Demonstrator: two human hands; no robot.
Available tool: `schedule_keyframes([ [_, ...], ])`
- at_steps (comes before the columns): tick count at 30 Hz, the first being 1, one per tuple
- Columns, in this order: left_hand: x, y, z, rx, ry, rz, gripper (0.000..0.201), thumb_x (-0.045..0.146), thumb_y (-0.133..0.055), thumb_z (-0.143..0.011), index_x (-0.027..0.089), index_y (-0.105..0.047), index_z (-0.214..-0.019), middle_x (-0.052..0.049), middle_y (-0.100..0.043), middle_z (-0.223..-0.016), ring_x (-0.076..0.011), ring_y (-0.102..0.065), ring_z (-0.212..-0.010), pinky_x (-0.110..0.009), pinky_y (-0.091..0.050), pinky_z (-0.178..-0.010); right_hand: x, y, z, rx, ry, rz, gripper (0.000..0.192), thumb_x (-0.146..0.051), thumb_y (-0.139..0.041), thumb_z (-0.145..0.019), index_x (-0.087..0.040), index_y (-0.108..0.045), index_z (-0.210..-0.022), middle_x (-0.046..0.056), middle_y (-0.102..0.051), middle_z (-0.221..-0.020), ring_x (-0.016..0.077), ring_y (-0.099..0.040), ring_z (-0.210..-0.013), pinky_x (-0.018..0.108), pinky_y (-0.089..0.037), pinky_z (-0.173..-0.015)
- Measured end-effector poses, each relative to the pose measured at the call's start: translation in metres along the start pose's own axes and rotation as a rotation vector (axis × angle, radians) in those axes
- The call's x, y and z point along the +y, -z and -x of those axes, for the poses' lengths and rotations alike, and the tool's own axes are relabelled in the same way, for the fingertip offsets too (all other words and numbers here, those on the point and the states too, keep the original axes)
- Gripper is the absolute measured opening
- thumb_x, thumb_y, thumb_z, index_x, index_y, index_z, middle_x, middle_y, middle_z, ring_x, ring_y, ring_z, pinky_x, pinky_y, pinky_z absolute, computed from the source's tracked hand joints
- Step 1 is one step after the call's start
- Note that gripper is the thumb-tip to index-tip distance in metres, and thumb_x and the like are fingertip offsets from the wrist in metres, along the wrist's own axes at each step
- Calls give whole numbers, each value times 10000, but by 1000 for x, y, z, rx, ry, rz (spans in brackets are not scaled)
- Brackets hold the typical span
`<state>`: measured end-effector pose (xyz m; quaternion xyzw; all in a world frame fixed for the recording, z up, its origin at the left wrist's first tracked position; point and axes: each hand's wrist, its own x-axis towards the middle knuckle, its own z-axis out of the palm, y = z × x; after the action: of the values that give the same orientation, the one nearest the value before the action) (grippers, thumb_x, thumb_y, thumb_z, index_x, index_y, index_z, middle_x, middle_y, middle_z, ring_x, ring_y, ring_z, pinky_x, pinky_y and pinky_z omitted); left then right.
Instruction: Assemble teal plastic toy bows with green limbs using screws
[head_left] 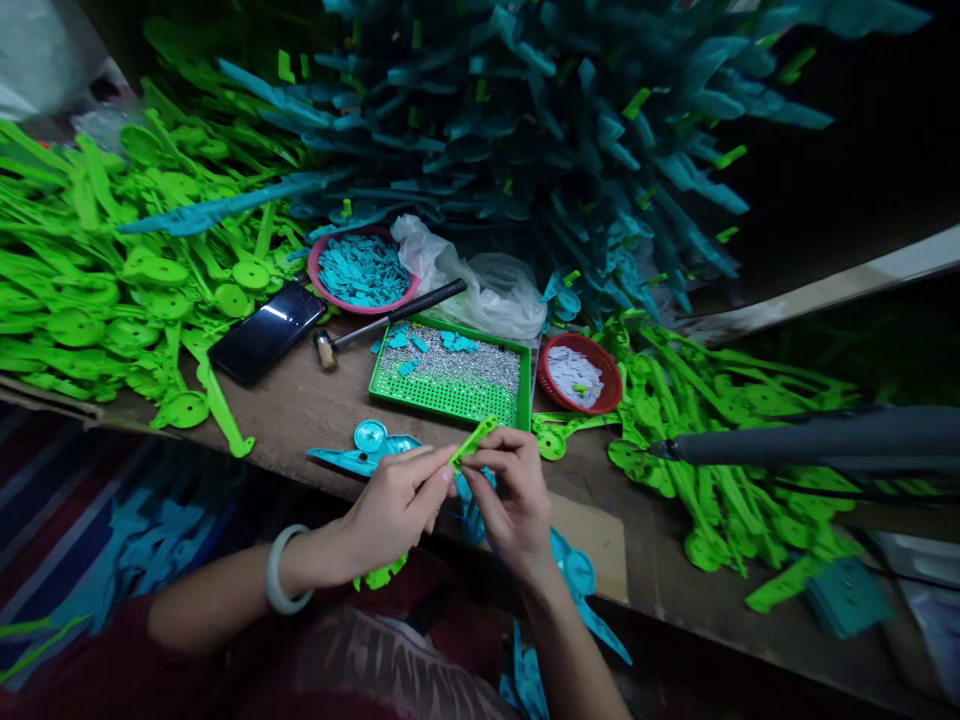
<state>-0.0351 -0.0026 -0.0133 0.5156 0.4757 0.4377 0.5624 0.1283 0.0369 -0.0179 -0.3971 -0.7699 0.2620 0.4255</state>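
My left hand is closed around a long bright green plastic part, whose narrow end points up and away. A rounded lower end of green plastic shows beneath my left wrist. At the narrow end, the bent fingers of my right hand press against the same part; whether a smaller piece sits between them is hidden. Behind and under my hands lie blue plastic parts, one with a round disc to the left and another below right. Just beyond is a green perforated tray of small metal pieces and blue bits.
A hammer leans on the tray, near a black phone. Pink and red bowls hold small pieces. Green parts pile up left and right, blue ones behind. A dark grey powered tool juts in from the right.
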Motion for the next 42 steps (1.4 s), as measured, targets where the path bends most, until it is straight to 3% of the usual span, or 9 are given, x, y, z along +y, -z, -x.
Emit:
schedule_keyframes([
  [4,-2,0,-4,-6,20,85,361,429,-423,-998,146,-644,-954,36,-528,-647,-32,-445,-360,-135,-328,-318,-3,-16,-2,140,-370,-412,191,-233,-681,-829,-243,-532,-949,14,-505,-943,138,-563,-810,263,-516,-695],
  [8,-6,1,-14,25,142,244,464,558,-467,-954,163,-518,-715,65,-486,-549,-27,-404,-300,-129,-261,-281,2,-23,-16,-1,-566,-604,222,-334,-723,-792,-216,-544,-846,-16,-549,-795,135,-564,-743,258,-508,-690],
  [15,4,16,-19,110,298,386,510,615,-544,-881,124,-629,-988,99,-462,-502,-44,-333,-261,-159,-284,-237,-26,24,4,-211,-382,-312,235,-395,-563,-930,-249,-629,-1102,58,-675,-1036,191,-651,-905,277,-526,-662],
  [19,10,11,-18,103,307,375,506,632,-570,-853,131,-619,-906,103,-444,-463,-45,-317,-253,-158,-280,-233,-36,21,1,-7,-292,-117,195,-337,-616,-895,-238,-627,-1062,62,-671,-1023,190,-637,-907,298,-523,-708],
  [24,15,-9,-12,121,266,332,573,687,-527,-853,180,-473,-591,80,-393,-370,-55,-311,-225,-165,-264,-227,-31,-10,-27,115,-471,-477,406,-325,-747,-743,-227,-498,-1048,18,-637,-900,154,-636,-762,233,-491,-535],
  [29,9,-23,-2,187,185,274,574,643,-465,-924,169,-497,-601,66,-404,-359,-54,-346,-250,-147,-270,-265,-30,-27,-22,242,-491,-618,304,-305,-693,-800,-243,-462,-987,-11,-574,-828,143,-620,-757,268,-538,-646],
  [35,16,-21,-8,143,212,289,520,630,-510,-905,170,-505,-661,85,-409,-395,-46,-315,-248,-151,-271,-256,-13,-10,-6,215,-449,-739,235,-410,-552,-929,-251,-474,-1084,24,-646,-920,169,-656,-838,313,-546,-733],
  [39,24,-7,-25,220,246,322,428,581,-568,-874,155,-593,-919,111,-436,-470,-50,-298,-255,-166,-286,-240,0,11,11,-70,-272,-330,372,-474,-489,-966,-248,-503,-1261,95,-664,-1133,235,-638,-1054,396,-520,-884],
  [42,22,1,-33,270,225,308,439,580,-554,-872,145,-604,-896,113,-403,-445,-54,-287,-259,-175,-272,-256,12,10,24,-158,-68,109,474,-478,-557,-929,-199,-497,-1308,149,-644,-1203,307,-587,-1118,462,-514,-892],
])
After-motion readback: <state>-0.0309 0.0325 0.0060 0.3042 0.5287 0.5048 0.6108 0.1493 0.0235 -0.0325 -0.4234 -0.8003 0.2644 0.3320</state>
